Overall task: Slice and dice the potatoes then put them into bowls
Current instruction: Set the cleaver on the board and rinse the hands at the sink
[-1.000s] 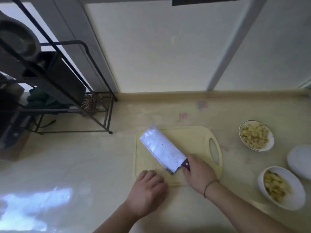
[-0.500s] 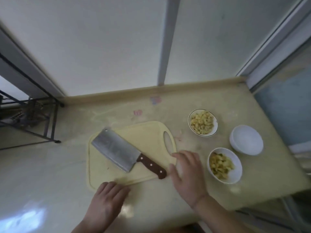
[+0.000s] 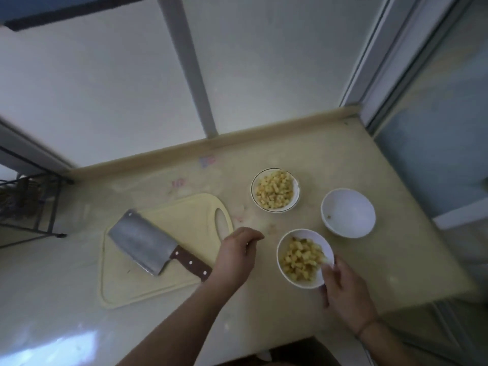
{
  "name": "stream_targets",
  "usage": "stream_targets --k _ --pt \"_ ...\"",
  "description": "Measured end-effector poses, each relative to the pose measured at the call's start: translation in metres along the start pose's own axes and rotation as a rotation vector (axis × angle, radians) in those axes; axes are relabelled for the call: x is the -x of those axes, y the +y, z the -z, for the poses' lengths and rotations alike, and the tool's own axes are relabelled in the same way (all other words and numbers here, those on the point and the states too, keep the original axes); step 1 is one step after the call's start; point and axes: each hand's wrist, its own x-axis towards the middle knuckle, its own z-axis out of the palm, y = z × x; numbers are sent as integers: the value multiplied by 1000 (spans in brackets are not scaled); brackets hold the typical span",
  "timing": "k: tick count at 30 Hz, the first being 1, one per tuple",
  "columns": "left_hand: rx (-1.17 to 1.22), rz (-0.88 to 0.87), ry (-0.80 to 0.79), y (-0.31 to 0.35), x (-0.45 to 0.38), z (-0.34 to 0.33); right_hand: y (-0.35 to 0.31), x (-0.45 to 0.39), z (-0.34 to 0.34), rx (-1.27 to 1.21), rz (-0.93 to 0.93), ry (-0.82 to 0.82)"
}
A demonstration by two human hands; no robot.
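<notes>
A cleaver with a brown handle lies flat on the pale yellow cutting board. Three bowls stand to the right of the board. The far gold-rimmed bowl is full of diced potato. The nearest white bowl also holds diced potato, and my right hand grips its right rim, fingers at the edge and thumb below. The third white bowl is almost bare inside. My left hand hovers over the board's right end beside the cleaver handle, fingers loosely curled, holding nothing.
A beige counter ends close to the right of the bowls and at the front edge below my arms. A black wire rack stands at the far left. A wall and window frame run along the back.
The view has swung right. My right hand moved from beside the cleaver handle to the nearest bowl's rim. My left hand shifted right from the board's front edge to its right end.
</notes>
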Motion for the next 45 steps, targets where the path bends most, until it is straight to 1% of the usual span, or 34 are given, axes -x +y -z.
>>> stream_targets --k 2,5,9,11,13,15,17,21,25,29,30,31,32,33,34,35,36,37,38,39,40,41,43,45 --pt "-57 -6 -34 -3 -19 -12 0 -3 0 1 19 -27" --pt "-110 3 -89 -6 -31 -23 -6 -3 5 11 59 -19" --pt "-201 -64 -122 -8 -36 -37 -43 -10 41 -51 123 -34" --pt "-239 -103 -105 -10 -37 -43 -64 -38 65 -12 195 -24" --pt "-268 -129 -68 -9 -36 -46 -82 -79 83 97 226 5" --pt "-273 -141 -56 -7 -36 -47 -95 -120 94 199 216 3" --pt "-290 -156 -65 -7 -35 -47 -102 -156 98 232 171 -34" --pt "-345 -187 -114 -8 -33 -48 -100 -205 93 347 114 -75" --pt "-339 -218 -138 -6 -29 -49 -86 -226 82 351 78 -98" --pt "-340 -320 -128 -10 -23 -46 -76 -235 77 354 74 -115" --pt "-354 -339 -121 -13 -21 -44 -76 -235 78 379 65 -112" --pt "-370 -347 -112 -16 -18 -42 -77 -232 80 428 70 -77" --pt "-382 -347 -104 -19 -15 -39 -78 -225 84 493 97 10" --pt "-387 -345 -98 -22 -12 -37 -78 -212 87 514 179 136" --pt "-385 -345 -92 -25 -9 -34 -77 -192 90 465 324 263" --pt "-382 -346 -90 -27 -6 -32 -73 -167 91 377 515 355" --pt "-388 -349 -89 -27 -4 -29 -68 -136 88 317 695 379" --pt "-399 -352 -94 -28 -3 -27 -60 -105 81 327 829 354" --pt "-412 -356 -102 -28 -2 -25 -44 -79 70 404 923 302" --pt "-419 -359 -114 -29 -1 -23 -23 -61 58 516 963 224" --pt "-423 -357 -128 -29 -1 -22 -3 -50 46 621 944 148" --pt "-430 -351 -137 -29 -1 -22 14 -45 37 691 882 84" --pt "-459 -340 -150 -28 -2 -21 36 -47 22 740 758 18" --pt "-482 -344 -156 -25 -3 -22 46 -50 15 766 751 5"
